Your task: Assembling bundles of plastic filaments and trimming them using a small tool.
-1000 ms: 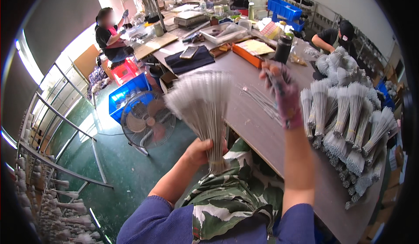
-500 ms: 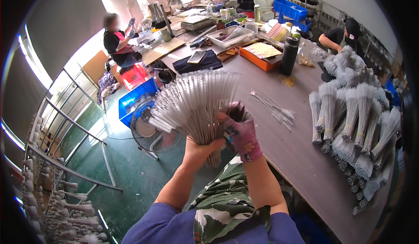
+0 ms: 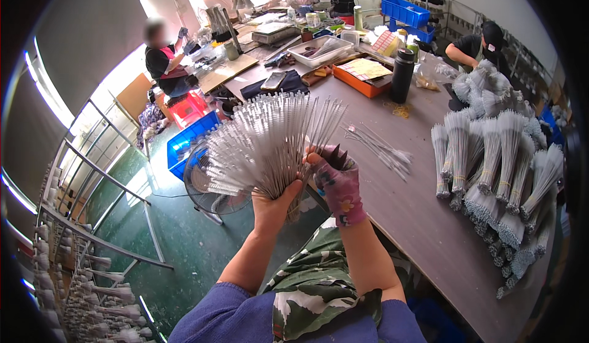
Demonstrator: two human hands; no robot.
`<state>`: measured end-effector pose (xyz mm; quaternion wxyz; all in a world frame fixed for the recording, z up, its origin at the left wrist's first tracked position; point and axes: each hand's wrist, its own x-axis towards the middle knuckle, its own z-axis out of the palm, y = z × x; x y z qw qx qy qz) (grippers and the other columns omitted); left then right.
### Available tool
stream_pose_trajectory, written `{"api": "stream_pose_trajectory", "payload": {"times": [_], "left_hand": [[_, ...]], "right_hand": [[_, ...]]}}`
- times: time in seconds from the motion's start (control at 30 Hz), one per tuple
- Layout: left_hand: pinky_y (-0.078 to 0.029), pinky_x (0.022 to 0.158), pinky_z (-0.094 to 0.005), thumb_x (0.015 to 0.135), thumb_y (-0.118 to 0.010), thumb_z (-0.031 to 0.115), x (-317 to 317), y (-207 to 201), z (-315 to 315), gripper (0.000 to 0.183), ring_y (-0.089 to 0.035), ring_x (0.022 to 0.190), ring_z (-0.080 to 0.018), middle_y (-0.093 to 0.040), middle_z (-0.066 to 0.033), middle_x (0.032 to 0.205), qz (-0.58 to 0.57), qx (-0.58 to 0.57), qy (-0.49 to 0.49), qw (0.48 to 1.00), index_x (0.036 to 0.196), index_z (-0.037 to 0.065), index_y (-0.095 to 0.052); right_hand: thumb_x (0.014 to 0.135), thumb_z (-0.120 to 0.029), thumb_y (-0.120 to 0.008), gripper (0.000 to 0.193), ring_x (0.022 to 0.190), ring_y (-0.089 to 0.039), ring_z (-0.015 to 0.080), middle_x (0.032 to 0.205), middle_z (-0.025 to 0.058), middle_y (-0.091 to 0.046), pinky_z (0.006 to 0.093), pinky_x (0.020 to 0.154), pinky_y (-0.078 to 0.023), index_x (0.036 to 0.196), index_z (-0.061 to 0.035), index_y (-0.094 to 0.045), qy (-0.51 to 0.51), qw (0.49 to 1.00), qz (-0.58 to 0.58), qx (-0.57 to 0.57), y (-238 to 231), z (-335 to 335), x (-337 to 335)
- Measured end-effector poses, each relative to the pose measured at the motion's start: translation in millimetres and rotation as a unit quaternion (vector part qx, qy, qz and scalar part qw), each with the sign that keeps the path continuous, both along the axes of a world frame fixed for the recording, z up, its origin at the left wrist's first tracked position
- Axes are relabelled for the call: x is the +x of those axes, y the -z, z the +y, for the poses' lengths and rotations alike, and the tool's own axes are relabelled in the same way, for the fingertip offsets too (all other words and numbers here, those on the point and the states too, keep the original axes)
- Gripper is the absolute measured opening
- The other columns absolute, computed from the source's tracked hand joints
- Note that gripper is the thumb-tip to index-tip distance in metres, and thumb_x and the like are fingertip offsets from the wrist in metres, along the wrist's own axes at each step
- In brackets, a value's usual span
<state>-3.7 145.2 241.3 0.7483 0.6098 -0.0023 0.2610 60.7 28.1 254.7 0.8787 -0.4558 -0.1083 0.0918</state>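
Note:
My bare left hand [image 3: 273, 207] is closed around the wire stems of a thick bunch of straw brushes [image 3: 261, 143], held upright over my lap. Their pale bristle ends fan out widely at the top. My right hand [image 3: 339, 186], in a pink flowered glove with dark fingertip covers, is at the bunch's right side. Its thumb and fingers pinch some stems there, and those brushes stand slightly apart from the rest. Several loose brushes [image 3: 381, 151] lie on the table just beyond my right hand.
Tied brush bundles [image 3: 491, 159] are piled on the table [image 3: 429, 232] at right. Farther back stand a black bottle [image 3: 402, 76], an orange box [image 3: 362, 80] and a white tray [image 3: 322, 51]. A floor fan [image 3: 211, 180] and blue crate [image 3: 178, 153] are at left. Other people work around the table.
The bunch has tilted left and its top has spread more. Several brushes at its right side now stand apart near my right hand. My left hand has risen slightly.

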Motion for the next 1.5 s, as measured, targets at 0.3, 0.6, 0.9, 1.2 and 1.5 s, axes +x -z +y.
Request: {"api": "stream_pose_trajectory", "payload": {"times": [0.3,0.6,0.9,1.2,1.5], "left_hand": [[-0.049,0.068,-0.0233,0.076,-0.072,0.001,-2.7,-4.5,21.6,0.016,-0.060,0.075,-0.0080,-0.066,0.0001,0.084,0.033,0.110,0.004,0.993,0.092,0.001,-0.067],[-0.048,0.062,-0.0228,0.076,-0.073,0.004,0.5,3.3,33.1,0.013,-0.059,0.068,-0.0069,-0.067,-0.0005,0.078,0.056,0.122,-0.036,0.990,0.087,0.000,-0.068],[-0.048,0.062,-0.0231,0.075,-0.073,0.005,0.8,0.6,35.3,0.015,-0.059,0.068,-0.0071,-0.067,-0.0009,0.078,0.062,0.124,-0.049,0.989,0.088,-0.001,-0.068],[-0.049,0.068,-0.0245,0.075,-0.074,0.005,-4.0,5.8,33.7,0.017,-0.061,0.074,-0.0083,-0.068,-0.0020,0.083,0.100,0.150,-0.021,0.983,0.090,-0.001,-0.068],[-0.049,0.071,-0.0245,0.076,-0.074,0.004,-1.5,10.5,45.5,0.021,-0.061,0.077,-0.0085,-0.067,-0.0015,0.089,0.032,0.068,-0.035,0.997,0.095,0.001,-0.067]], "right_hand": [[0.080,-0.007,-0.071,0.024,0.077,-0.059,0.0078,0.085,0.0009,-0.063,0.0215,0.072,-0.049,0.101,-0.0015,-0.061,-0.022,0.983,-0.166,-0.077,-49.1,-48.6,48.4],[0.080,-0.004,-0.069,0.012,0.075,-0.058,0.0071,0.080,-0.0004,-0.061,0.0214,0.070,-0.048,0.089,-0.0037,-0.062,-0.035,0.981,-0.153,-0.110,-46.2,-57.0,58.6],[0.083,-0.004,-0.065,0.027,0.082,-0.058,0.0064,0.097,0.0032,-0.064,0.0199,0.071,-0.047,0.110,-0.0028,-0.062,-0.039,0.970,-0.174,-0.164,-44.7,-64.9,56.0],[0.085,-0.010,-0.067,0.031,0.094,-0.058,0.0117,0.104,0.0074,-0.064,0.0258,0.087,-0.048,0.112,0.0010,-0.059,-0.074,0.950,-0.254,-0.163,-75.6,-50.0,59.1],[0.079,-0.001,-0.067,0.017,0.074,-0.054,0.0054,0.081,-0.0025,-0.056,0.0198,0.067,-0.045,0.092,-0.0052,-0.056,-0.076,0.947,-0.241,-0.199,-60.6,-61.6,65.4]]}}
